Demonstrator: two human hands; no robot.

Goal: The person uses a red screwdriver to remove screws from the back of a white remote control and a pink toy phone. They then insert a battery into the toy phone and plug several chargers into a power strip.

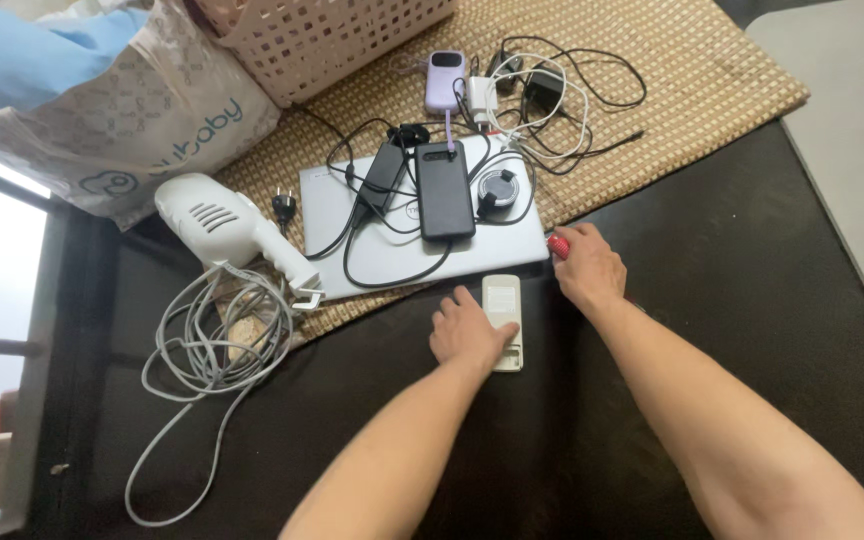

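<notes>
- Plastic bag (142, 130), top left: whitish with a faint pattern and blue print, something light blue stuffed in its top. Sits partly on the woven mat (712, 70), touching the basket.
- Basket (322, 35), top centre: white plastic lattice, on the mat. Contents not visible.
- Grey laptop (402, 255), lid closed, on the mat's front edge. Stacked on it: black power bank (444, 190), black charger brick (382, 172) with cable, small round black-and-silver gadget (497, 187).
- Behind the laptop: purple power bank (445, 80), white plug adapter (480, 97), black adapter (542, 88) in tangled black and white cables.
- White hair dryer (227, 230) left of the laptop, its grey cord (202, 350) coiled loosely on the dark counter (752, 300).
- White remote (504, 318) on the counter, just in front of the laptop.
- Left hand (470, 332): palm down, fingers loosely spread, resting on the remote's left edge, not wrapped around it.
- Right hand (587, 265): closed around a small red thing (558, 245) by the laptop's right corner; only its tip shows.
</notes>
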